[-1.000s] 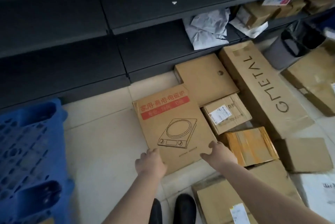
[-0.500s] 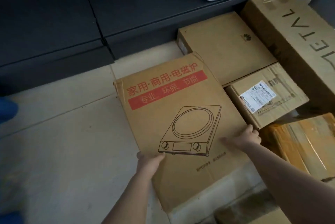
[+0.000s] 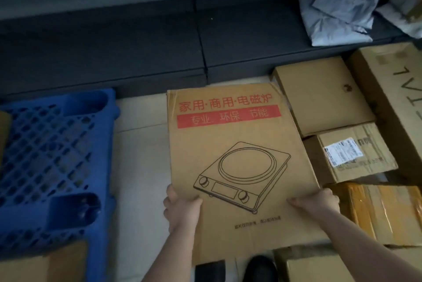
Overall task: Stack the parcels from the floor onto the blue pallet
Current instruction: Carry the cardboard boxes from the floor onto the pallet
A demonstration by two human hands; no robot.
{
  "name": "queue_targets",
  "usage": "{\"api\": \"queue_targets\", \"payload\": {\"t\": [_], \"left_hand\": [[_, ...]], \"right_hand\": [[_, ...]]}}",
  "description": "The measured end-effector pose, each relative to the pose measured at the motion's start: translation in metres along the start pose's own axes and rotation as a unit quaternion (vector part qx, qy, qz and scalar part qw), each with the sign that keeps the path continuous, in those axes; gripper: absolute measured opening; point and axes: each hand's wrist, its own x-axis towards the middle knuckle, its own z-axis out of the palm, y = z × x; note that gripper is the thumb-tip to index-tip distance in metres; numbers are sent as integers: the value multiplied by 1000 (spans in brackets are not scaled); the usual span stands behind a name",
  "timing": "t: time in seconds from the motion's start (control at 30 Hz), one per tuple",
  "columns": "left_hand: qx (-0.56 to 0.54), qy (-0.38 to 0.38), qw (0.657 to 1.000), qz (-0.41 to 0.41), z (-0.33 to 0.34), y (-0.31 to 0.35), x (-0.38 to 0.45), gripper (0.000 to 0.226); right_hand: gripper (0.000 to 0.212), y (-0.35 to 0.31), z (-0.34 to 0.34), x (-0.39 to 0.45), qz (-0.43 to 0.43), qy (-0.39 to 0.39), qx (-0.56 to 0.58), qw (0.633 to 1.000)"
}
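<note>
Between the blue plastic lattice pallet [image 3: 52,160] on the left and stacked parcels, we grip with our left hand [image 3: 180,207] and right hand [image 3: 317,201] a flat brown cardboard box [image 3: 237,167], red-printed "家用·商用·电磁炉", showing a cooktop drawing.

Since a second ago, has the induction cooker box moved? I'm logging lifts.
Yes. The induction cooker box, once overlapping the plain box, now clears it, shifted left toward the blue pallet.

Single head-worn view, steeply down, close over floor [image 3: 141,167] before dark shelving [image 3: 102,41].
</note>
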Motion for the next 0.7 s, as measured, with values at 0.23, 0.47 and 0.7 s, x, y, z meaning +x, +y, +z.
{"api": "queue_targets", "payload": {"t": [0.23,0.47,0.7], "left_hand": [[-24,116,993,-22,-222,-1,-55,93],[-9,178,983,-43,-396,-66,-20,92],[31,191,981,6,-496,-106,70,95]], "right_hand": [[109,-88,0,-207,-129,-39,-58,989],[109,-152,104,-358,-180,-44,-47,982],[109,-184,226,-423,-140,-47,-33,988]]}}
